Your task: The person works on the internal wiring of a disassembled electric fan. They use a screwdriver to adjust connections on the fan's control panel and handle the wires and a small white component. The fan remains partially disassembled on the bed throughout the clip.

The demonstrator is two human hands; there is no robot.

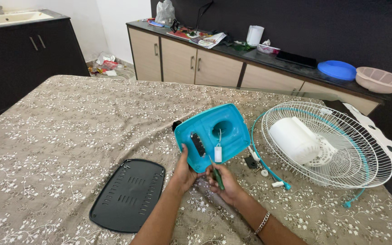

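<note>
A person sits at a table (46,136) covered with a brown cloth printed with small white flowers and vines. Near the middle of the table's near edge, the left hand (184,172) props up a turquoise plastic fan base (212,136), tilted with its hollow underside facing the person; the thumb lies on the inner face and the fingers curl behind the lower left corner. Inside the shell are a round opening, a dark rectangular part and a small white block (218,154) hanging on thin wires. The right hand (227,186), with a silver chain bracelet (262,222) at the wrist, is closed around a slim green-handled screwdriver (217,174), whose tip points up at the base's lower rim. Left of the hands, near the near edge, a flat black plastic cover (128,195) with rounded corners and rows of slots lies on the cloth. Toward the table's right edge rests a round white wire fan guard (355,159) with a turquoise rim, and a smooth white cylindrical motor housing (293,138) lies in it. Small white and black parts (262,170) are scattered between the base and the guard. On the dark counter behind sit a blue plate (337,70) and a pink ribbed bowl (381,80).
</note>
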